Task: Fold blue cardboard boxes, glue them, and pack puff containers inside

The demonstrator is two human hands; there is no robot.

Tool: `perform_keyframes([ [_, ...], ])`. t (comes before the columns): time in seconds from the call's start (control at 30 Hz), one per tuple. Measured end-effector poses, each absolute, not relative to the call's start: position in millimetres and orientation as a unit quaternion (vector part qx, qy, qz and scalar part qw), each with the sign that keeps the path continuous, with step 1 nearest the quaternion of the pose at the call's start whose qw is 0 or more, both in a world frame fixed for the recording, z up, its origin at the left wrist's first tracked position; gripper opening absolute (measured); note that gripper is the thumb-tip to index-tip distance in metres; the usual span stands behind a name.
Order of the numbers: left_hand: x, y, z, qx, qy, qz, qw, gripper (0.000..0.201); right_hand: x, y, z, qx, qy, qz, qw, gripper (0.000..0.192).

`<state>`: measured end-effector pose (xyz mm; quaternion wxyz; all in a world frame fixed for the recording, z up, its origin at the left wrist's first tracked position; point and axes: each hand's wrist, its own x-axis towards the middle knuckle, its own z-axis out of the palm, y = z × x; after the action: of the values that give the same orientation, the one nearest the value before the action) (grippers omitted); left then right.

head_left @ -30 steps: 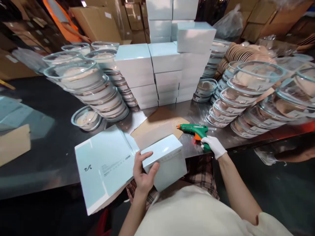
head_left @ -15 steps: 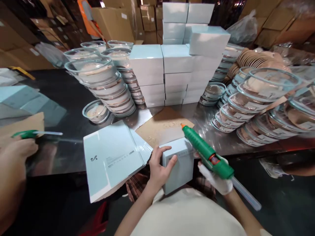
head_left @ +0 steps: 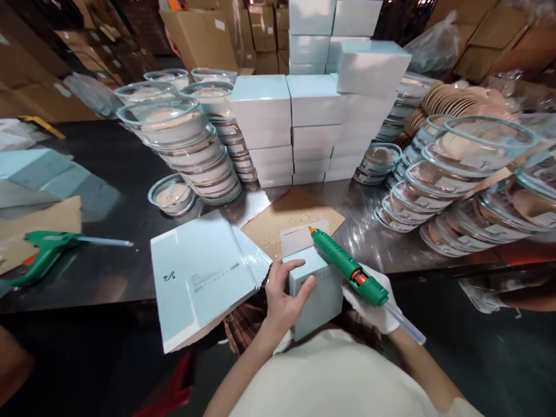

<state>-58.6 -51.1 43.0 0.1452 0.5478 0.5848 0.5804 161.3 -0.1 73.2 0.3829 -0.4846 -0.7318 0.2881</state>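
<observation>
The bare left hand (head_left: 284,292) clasps the light, crushable pale-blue box (head_left: 319,289) by its side, while the gloved right hand (head_left: 373,301) grips the rigid green glue gun (head_left: 347,267).

Place: packing station in a warehouse or small factory.
Surface: long steel worktable (head_left: 391,243).
Stock: stacked pale blue boxes (head_left: 299,116), towers of glass bowls (head_left: 186,145), flat box blanks (head_left: 200,278).
Backdrop: brown cartons (head_left: 200,35) piled high, probably on shelving.
Tools: green glue gun (head_left: 43,255) lying ready.
</observation>
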Motion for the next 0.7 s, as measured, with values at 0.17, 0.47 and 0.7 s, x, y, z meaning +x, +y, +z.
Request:
perform_keyframes([
  [0.17,-69.3,-53.3,38.8,0.513,0.61,0.574,0.186,0.028,178.0,27.0,56.0,-0.597,-0.574,0.418,0.374,0.037],
  [0.47,-85.7,-52.6,40.8,0.469,0.578,0.62,0.25,0.037,168.4,83.6,57.9,-0.681,-0.527,0.425,0.278,0.044],
  [0.7,-81.4,-49.5,34.1,0.485,0.557,0.612,0.282,0.047,135.8,72.6,87.0,-0.464,-0.602,0.554,0.341,0.06],
])
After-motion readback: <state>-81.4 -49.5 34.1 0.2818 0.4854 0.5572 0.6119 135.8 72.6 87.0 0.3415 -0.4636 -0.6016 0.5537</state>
